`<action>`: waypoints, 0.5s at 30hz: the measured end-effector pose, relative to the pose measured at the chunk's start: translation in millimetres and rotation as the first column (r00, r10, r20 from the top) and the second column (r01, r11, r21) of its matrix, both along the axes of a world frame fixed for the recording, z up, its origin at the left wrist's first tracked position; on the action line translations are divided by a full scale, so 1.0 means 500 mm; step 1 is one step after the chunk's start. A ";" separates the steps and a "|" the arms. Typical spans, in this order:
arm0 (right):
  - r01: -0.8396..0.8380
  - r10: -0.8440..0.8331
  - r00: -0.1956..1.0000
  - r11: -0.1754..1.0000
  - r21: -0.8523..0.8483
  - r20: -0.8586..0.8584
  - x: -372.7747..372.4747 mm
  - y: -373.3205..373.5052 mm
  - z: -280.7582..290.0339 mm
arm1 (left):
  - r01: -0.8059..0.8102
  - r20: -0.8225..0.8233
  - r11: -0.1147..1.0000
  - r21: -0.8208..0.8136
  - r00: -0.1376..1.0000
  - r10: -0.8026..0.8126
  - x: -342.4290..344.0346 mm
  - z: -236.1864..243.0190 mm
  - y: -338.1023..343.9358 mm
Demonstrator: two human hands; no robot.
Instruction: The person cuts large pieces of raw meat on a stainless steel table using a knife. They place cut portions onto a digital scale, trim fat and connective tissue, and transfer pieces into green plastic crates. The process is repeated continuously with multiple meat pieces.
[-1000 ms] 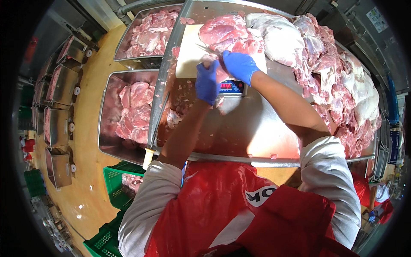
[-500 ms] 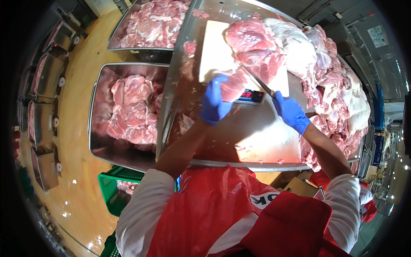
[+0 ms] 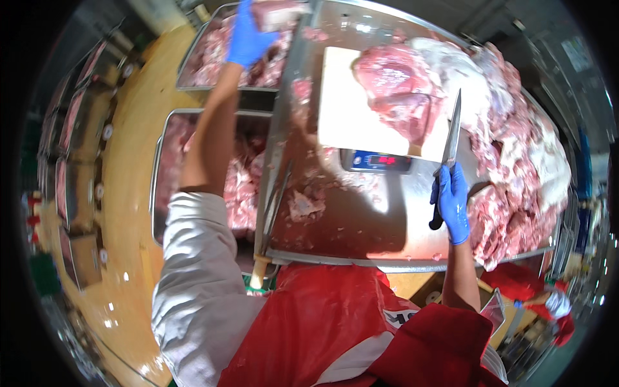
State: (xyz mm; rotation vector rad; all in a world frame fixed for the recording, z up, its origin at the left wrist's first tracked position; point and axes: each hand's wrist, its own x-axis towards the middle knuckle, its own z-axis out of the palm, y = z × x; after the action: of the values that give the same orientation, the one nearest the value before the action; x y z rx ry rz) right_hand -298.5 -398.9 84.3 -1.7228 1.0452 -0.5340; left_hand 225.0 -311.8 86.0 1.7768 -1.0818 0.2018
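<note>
Gloved in blue, my left hand (image 3: 248, 40) is stretched far out over the back metal tub (image 3: 187, 76), gripping a cut piece of meat (image 3: 276, 15) that is partly cropped by the top edge. My right hand (image 3: 454, 205), also in a blue glove, is wrapped around the dark handle of a knife (image 3: 454, 132). Its blade points away from me, beside the right edge of a white cutting board (image 3: 342, 103). A large slab of raw meat (image 3: 400, 84) lies on that board. A small digital scale (image 3: 377, 161) with a lit red display sits at the board's near edge.
A big pile of meat (image 3: 516, 168) covers the right side of the metal table (image 3: 361, 235). Left of the table stands another tub (image 3: 157, 187) of meat, partly behind my left arm. A rod-like tool (image 3: 261, 261) lies along the table's left edge. Another person (image 3: 548, 303) is at lower right.
My left hand has carried the meat piece from the board's near edge to over the back tub. My right hand has drawn back toward me, and the blade has swung to point away.
</note>
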 end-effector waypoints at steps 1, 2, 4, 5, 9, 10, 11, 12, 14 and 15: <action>0.050 -0.052 0.996 0.999 0.020 0.077 -0.016 0.007 -0.004 | -0.138 0.163 0.973 0.186 0.981 0.107 0.073 -0.030 -0.030; 0.087 -0.090 0.987 0.996 0.025 0.131 -0.039 -0.001 -0.026 | -0.285 0.348 0.899 0.334 0.923 0.163 0.145 -0.059 -0.062; 0.228 -0.246 0.947 0.968 0.107 0.208 -0.066 -0.010 -0.060 | -0.099 0.308 0.891 0.442 0.950 -0.047 0.140 -0.097 -0.182; 0.323 -0.347 0.912 0.936 0.137 0.220 -0.067 -0.012 -0.073 | 0.124 0.164 0.903 0.412 0.964 -0.207 0.075 -0.079 -0.251; 0.403 -0.546 0.759 0.822 0.404 0.354 0.024 -0.030 -0.092 | 0.583 -0.704 0.798 0.155 0.631 -0.325 -0.121 -0.082 -0.444; 0.313 -0.477 0.761 0.863 0.396 0.439 0.031 -0.044 -0.134 | 0.635 -0.726 0.711 0.302 0.637 -0.261 -0.144 -0.080 -0.481; 0.307 -0.493 0.741 0.852 0.424 0.455 0.060 -0.038 -0.134 | 0.704 -0.745 0.646 0.297 0.593 -0.304 -0.171 -0.088 -0.504; 0.278 -0.497 0.732 0.843 0.461 0.467 0.087 -0.038 -0.127 | 0.758 -0.761 0.584 0.290 0.552 -0.340 -0.191 -0.091 -0.522; 0.224 -0.521 0.700 0.809 0.543 0.488 0.126 -0.036 -0.119 | 0.785 -0.783 0.546 0.292 0.525 -0.335 -0.205 -0.109 -0.554; 0.184 -0.542 0.662 0.787 0.588 0.518 0.142 -0.036 -0.118 | 0.796 -0.793 0.527 0.298 0.514 -0.327 -0.208 -0.114 -0.561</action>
State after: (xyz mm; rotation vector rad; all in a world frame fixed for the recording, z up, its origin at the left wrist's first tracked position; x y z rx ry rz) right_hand -227.7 -416.7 25.5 -0.7269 0.8890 -0.9747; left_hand 121.2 -592.1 29.0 1.6438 -1.2239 -1.3417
